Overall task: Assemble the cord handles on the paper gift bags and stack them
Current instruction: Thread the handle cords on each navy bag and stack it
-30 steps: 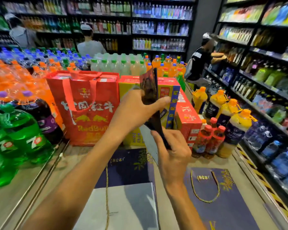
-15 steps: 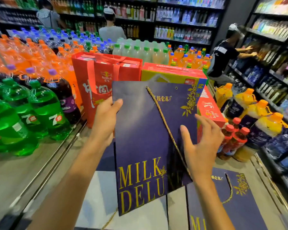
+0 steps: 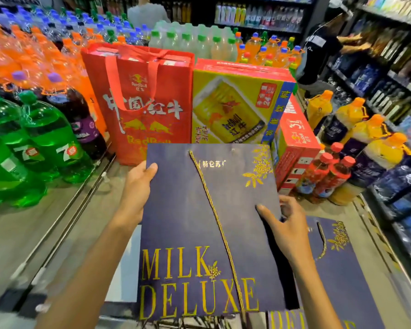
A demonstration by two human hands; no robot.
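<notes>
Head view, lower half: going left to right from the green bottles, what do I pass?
green soda bottles → left hand → held navy gift bag → right hand → second navy gift bag, lying flat.

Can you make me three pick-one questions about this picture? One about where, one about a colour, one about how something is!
1. Where is the red Red Bull bag? A) behind the navy gift bag B) under it C) on a shelf
2. What colour is the cord? A) white B) gold C) red
3. How is the navy gift bag? A) torn B) stuffed full C) flat
Answers: A, it stands beyond the held bag; B, it shines gold; C, its face lies flat.
</notes>
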